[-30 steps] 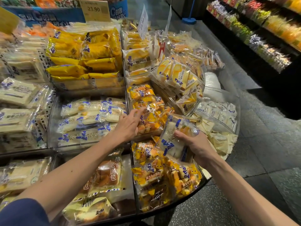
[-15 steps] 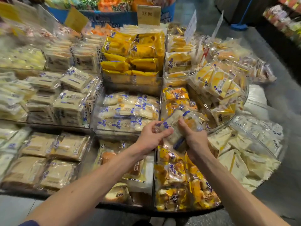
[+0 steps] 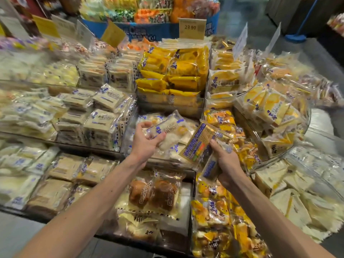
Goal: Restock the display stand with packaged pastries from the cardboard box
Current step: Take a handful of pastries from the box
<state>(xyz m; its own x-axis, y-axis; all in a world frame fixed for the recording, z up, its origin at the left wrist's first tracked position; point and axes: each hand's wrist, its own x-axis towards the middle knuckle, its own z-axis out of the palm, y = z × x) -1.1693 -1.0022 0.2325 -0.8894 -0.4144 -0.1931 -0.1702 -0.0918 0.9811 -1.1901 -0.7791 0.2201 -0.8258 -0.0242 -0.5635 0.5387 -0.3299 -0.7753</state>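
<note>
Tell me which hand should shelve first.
Probably left. The left hand holds one white pastry pack directly over the clear bin of matching packs; the right hand grips blue-labelled packs off to the side.

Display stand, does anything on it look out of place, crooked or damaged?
Nothing on the display stand looks spilled or torn. Only the packs in hand are unplaced: the left hand grips a white pastry pack, and the right hand holds a tilted pack, back label facing up.

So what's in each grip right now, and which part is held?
The left-hand grip holds a pale pastry packet at its near end; the right-hand grip holds more packets by their lower ends.
</note>
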